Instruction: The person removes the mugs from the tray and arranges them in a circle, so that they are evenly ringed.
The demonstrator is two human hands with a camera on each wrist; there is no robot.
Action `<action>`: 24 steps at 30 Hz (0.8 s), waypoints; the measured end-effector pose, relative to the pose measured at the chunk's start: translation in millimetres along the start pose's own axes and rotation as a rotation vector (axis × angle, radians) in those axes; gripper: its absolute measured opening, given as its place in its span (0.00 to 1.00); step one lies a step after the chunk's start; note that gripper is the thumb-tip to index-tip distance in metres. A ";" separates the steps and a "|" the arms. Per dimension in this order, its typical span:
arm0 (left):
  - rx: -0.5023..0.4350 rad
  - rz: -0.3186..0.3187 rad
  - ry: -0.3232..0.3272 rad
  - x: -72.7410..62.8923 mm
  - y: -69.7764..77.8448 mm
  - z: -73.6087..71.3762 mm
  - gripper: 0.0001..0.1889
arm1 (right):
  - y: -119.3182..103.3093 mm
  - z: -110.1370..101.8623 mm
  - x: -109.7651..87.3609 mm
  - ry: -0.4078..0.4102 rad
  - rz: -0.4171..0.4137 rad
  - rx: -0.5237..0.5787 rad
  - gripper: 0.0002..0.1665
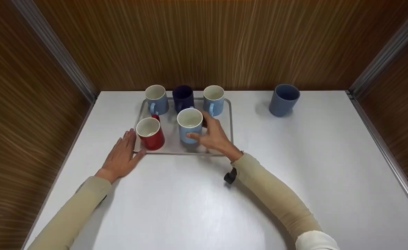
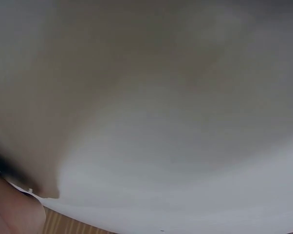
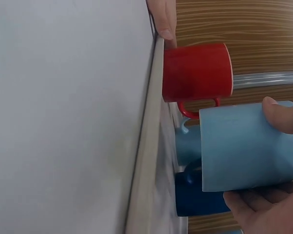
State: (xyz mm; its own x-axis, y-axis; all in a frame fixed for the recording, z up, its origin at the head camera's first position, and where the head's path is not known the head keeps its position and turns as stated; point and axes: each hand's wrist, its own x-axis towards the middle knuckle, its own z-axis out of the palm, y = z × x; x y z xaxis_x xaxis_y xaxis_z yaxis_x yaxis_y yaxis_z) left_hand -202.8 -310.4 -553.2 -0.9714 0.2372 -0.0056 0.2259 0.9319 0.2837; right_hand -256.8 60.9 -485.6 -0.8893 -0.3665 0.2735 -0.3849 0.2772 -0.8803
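My right hand [image 1: 215, 136] grips a light blue mug [image 1: 190, 128] round its side, thumb at the front. In the right wrist view the mug's base [image 3: 201, 151] is held a little off the grey tray [image 3: 149, 161]. My left hand [image 1: 122, 156] lies with straight fingers at the tray's front left corner, thumb on the rim. Beside it a red mug [image 1: 152, 137] stands upright on the tray, handle toward the back. Along the tray's back edge stand a blue mug [image 1: 159, 104], a dark navy mug [image 1: 185, 99] and another light blue mug [image 1: 215, 104].
A grey-blue cup [image 1: 283, 102] stands off the tray at the back right of the white table [image 1: 190, 201]. Wood-grain panels [image 1: 204, 41] enclose the table at the back and both sides. The left wrist view holds mostly blurred white surface.
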 end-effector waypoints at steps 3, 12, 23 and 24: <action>-0.003 0.003 0.001 2.2 2.0 -0.4 0.50 | -1.4 -11.1 -1.1 0.025 -0.011 -0.009 0.48; -0.001 0.013 0.004 3.1 5.9 -1.2 0.50 | -7.8 -41.6 -11.1 0.072 -0.051 -0.016 0.48; 0.009 0.013 0.000 2.8 5.9 1.1 0.50 | -16.8 -76.7 -26.0 0.111 -0.069 -0.054 0.49; 0.010 0.013 0.000 2.2 5.7 1.1 0.50 | -17.7 -80.2 -27.1 0.113 -0.065 -0.056 0.49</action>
State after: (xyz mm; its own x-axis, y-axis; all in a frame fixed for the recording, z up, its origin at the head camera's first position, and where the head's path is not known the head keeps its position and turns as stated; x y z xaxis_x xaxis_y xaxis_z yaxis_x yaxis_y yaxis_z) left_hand -203.6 -304.2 -552.7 -0.9685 0.2491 -0.0019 0.2391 0.9314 0.2745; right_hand -245.7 137.1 -446.4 -0.8829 -0.2838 0.3740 -0.4532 0.3067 -0.8370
